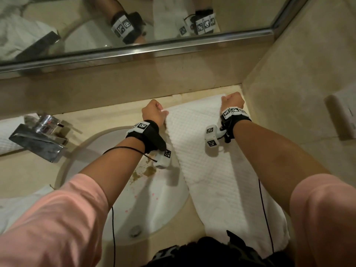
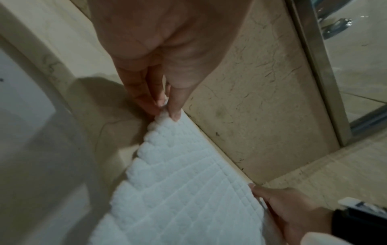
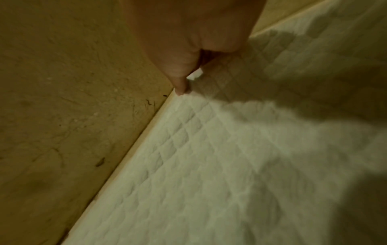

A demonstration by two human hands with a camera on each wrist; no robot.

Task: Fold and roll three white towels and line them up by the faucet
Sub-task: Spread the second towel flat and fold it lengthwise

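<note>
Towel [image 1: 212,160] lay spread lengthwise on the beige worktop [image 1: 107,118] in the head view, right of the white sink [image 1: 154,199], its far edge close against the back wall below the mirror [image 1: 134,22] and its near end hanging over the front edge. The left hand [image 1: 153,112] had its grip clamped on the far left corner, the right hand [image 1: 232,102] its grip clamped on the far right corner, beside the side wall. A chrome faucet [image 1: 40,135] stood at the left behind the sink, with white cloth partly visible behind it. Brown stains marked the sink under the left wrist. Pink sleeves [image 1: 57,218] covered both upper arms. From the left wrist, the left hand [image 2: 163,58] pinched the waffle-textured towel [image 2: 178,182] corner between thumb and fingers [image 2: 144,92], lifted slightly off the worktop [image 2: 108,116]; the right hand [image 2: 293,212] held the opposite corner at the wall's foot. From the right wrist, blurred and dim, the right hand [image 3: 194,41] pinched the towel [image 3: 209,165] edge, a small white tag showing by the thumb, tight against the wall.
</note>
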